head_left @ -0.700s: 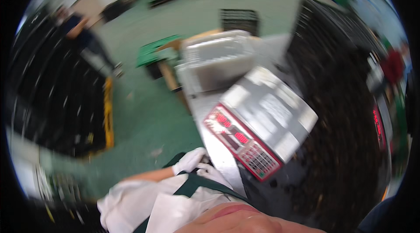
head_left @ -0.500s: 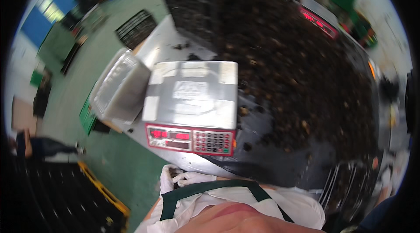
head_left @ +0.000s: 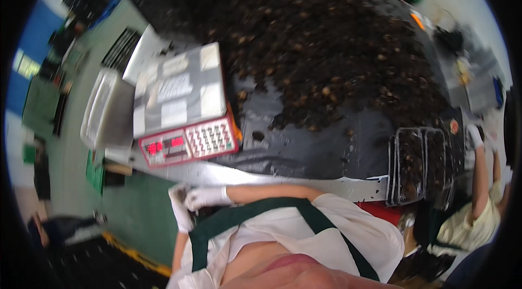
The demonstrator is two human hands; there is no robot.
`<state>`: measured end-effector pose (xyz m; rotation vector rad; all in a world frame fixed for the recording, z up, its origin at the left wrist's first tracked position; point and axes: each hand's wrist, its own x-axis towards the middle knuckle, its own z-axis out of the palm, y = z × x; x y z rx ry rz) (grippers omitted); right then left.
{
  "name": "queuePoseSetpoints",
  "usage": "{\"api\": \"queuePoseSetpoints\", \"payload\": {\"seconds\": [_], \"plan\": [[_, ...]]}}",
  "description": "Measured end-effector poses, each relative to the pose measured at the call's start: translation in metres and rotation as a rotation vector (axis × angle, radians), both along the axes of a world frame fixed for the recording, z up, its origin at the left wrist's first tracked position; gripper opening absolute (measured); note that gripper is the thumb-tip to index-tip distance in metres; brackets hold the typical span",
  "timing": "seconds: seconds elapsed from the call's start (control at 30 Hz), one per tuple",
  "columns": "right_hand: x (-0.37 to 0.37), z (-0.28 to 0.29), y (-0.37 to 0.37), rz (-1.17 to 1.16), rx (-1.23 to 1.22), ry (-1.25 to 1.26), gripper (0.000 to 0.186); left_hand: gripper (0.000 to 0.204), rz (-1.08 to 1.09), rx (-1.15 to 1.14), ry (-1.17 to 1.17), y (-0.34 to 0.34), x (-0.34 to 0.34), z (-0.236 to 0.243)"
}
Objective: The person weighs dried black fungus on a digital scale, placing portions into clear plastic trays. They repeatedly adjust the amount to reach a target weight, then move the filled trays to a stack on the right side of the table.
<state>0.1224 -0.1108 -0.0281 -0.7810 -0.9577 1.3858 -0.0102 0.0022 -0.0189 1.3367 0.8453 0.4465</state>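
A table (head_left: 361,191) fills the middle, with a dark heap (head_left: 326,61) at 1 o'clock and a scale (head_left: 176,90) at 9.
The scale has a red front with lit digits; a stack of clear tubs (head_left: 103,112) is just to its left. Filled clear trays (head_left: 410,167) sit near the table's edge, between 3 and 4 o'clock. At 7 o'clock, below the scale in my view, my white-gloved right hand (head_left: 206,198) and left hand (head_left: 179,210) are close together; I cannot tell how wide either is or whether it holds anything.
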Motion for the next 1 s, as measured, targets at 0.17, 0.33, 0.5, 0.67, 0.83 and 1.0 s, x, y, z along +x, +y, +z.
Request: {"api": "queuePoseSetpoints", "payload": {"seconds": [0.17, 0.33, 0.5, 0.67, 0.83, 1.0], "plan": [[0.01, 0.001, -0.001, 0.03, -0.187, -0.007, 0.025, 0.031, -0.007, 0.129, 0.004, 0.022, 0.017, 0.041], [0.007, 0.021, -0.005, 0.111, -0.3, -0.109, 0.028, 0.033, -0.071, 0.904, -0.129, -0.001, 0.033, 0.142], [0.003, -0.024, 0.006, 0.033, -0.166, -0.056, 0.023, 0.038, -0.564, 1.502, -0.303, -0.113, 0.075, 0.288], [-0.008, -0.011, 0.002, 0.08, -0.191, -0.056, 0.025, 0.04, -0.612, 1.361, -0.201, -0.223, 0.072, 0.367], [-0.003, -0.009, -0.001, 0.045, -0.194, -0.121, 0.028, 0.041, -0.63, 1.502, -0.275, -0.198, 0.058, 0.364], [0.011, 0.001, -0.009, 0.073, -0.22, -0.112, 0.026, 0.042, -0.589, 1.699, -0.383, -0.147, 0.061, 0.355]]}}
